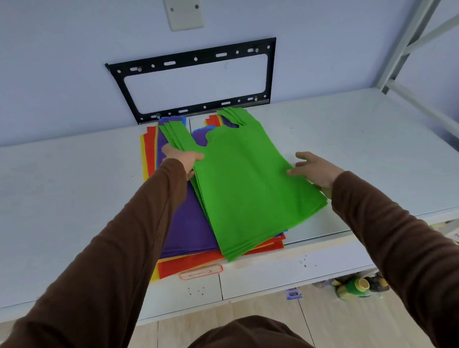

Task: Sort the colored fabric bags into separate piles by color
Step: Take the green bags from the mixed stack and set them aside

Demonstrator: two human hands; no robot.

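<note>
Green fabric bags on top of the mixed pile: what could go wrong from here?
1. The green fabric bags are a loose fanned bundle; the left hand holds only its left edge by the handle and the right hand the right edge, so lower ones may stay behind.
2. Purple fabric bags directly beneath could drag along.

blue bags [201, 133] mostly buried under green bags [250, 188], left hand [183, 160] fingertips tucked beneath

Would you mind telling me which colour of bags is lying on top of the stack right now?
The green bags are on top, fully exposed and skewed across the purple bags, while the red bags and yellow bags show only as edges underneath.
</note>
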